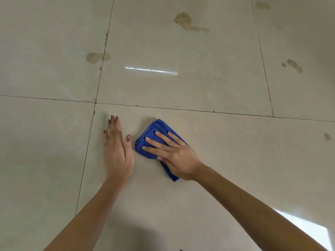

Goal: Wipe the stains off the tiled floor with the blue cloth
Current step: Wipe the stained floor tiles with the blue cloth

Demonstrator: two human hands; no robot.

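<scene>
Tiles, large, glossy and beige, make up the floor [181,87], parted by thin dark grout lines [199,111] that cross toward the left of the view. A streak of reflected light [151,70] lies on the far middle tile, and a brighter patch of glare [308,230] sits at the near right edge of the floor. Brownish stains [183,19] mark the tiles: the largest lies toward the far edge of the middle tile, a second stain [95,57] straddles the grout line at that tile's left edge, a third stain [293,65] sits on the tile to the right, and a small spot [327,136] lies by the right edge of the floor. The blue cloth [154,132], folded into a thick pad, lies on the near middle tile, close to its far edge and toward its left side. The right hand [175,154] lies flat on top of it, fingers straight and spread, pressing it to the tile without curling round it. The left hand [117,153] rests palm down on the bare tile just beside the cloth, fingers straight and together, thumb out toward the cloth but not touching it — it holds nothing.
</scene>
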